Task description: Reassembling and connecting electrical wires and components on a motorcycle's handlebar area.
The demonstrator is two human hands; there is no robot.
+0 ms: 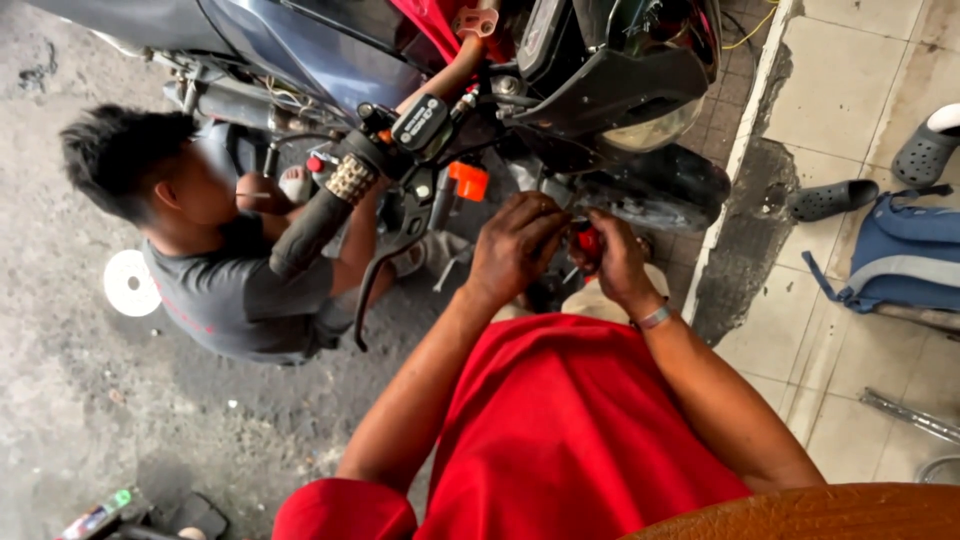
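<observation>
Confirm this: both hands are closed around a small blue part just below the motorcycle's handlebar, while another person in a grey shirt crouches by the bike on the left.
One detail is wrong: the small part is red, not blue. The head view shows the left hand and right hand meeting around it below the handlebar, with the person in the grey shirt crouched on the left.

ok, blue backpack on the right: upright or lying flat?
Lying flat. The blue backpack lies on the tiled floor, straps spread out beside it, near a grey clog.

Handlebar grip [318, 222] and brake lever [385, 262] close left of hands, front wheel [660, 185] just beyond.
</observation>
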